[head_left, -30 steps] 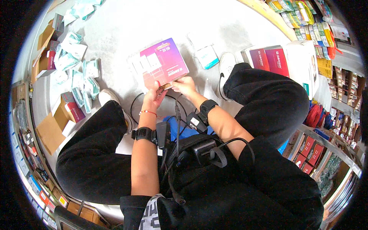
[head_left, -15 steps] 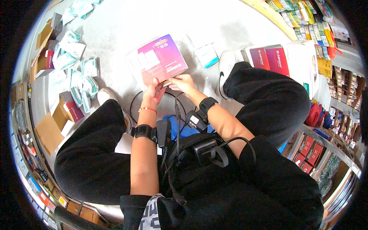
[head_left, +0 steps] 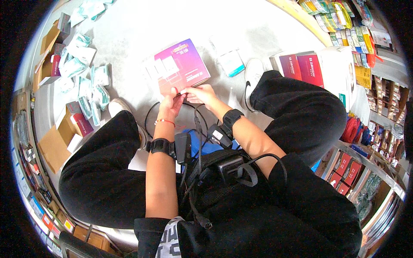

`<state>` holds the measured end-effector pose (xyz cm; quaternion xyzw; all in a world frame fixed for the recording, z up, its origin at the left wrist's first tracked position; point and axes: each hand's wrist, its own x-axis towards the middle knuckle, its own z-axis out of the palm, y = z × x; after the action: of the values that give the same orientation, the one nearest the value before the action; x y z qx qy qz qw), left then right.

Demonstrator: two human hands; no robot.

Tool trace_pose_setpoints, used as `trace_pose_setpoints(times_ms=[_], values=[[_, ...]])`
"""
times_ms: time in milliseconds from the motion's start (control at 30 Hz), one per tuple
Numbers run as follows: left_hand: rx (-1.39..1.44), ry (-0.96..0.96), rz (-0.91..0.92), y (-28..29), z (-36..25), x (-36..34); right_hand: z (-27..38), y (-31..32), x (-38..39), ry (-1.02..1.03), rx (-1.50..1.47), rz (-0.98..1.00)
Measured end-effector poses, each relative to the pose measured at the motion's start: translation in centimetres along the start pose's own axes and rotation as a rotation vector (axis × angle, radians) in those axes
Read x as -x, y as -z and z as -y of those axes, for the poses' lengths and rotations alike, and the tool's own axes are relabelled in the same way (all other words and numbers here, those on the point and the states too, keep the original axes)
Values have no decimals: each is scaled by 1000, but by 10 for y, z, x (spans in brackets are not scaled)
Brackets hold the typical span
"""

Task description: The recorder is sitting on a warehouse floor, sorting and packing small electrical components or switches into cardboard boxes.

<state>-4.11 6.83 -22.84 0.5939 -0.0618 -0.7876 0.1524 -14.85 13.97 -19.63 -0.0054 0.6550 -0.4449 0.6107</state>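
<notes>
A red-and-purple cardboard box [head_left: 189,64] with white label patches lies in front of me between my feet. My left hand [head_left: 171,107] is closed at its near edge, the thumb up against the box. My right hand [head_left: 203,95] pinches the same edge just to the right, its fingertips almost meeting the left thumb. The fingers partly hide the near end of the box, so the flap there is hard to make out. Right of the box lies a flat white-and-blue packet [head_left: 232,62].
Many teal-and-white packets [head_left: 74,64] lie at the left, beside open cartons [head_left: 60,139]. A white box with red panels [head_left: 340,71] stands beyond my right knee. Stocked shelves [head_left: 383,103] line the right. Black cables [head_left: 198,129] hang between my forearms.
My right hand has slid left along the near edge of the box, and its fingertips are now close to my left thumb. The box has barely moved.
</notes>
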Motion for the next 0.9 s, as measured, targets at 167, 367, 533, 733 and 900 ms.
trace_pose_setpoints(times_ms=[167, 367, 533, 733, 900], values=[[-29, -10, 12, -2, 2, 2, -10, 3, -10, -11, -70, 12], [-58, 40, 26, -2, 1, 3, -14, 2, -13, 64, -41, -15], [-78, 54, -35, -4, -3, 8, 1, -3, -5, -26, -171, -47], [-101, 77, 0, 9, -1, 0, 15, -2, 14, 48, -333, 175], [-171, 107, 10, 3, 0, 2, 14, 6, 6, 50, -384, 212]])
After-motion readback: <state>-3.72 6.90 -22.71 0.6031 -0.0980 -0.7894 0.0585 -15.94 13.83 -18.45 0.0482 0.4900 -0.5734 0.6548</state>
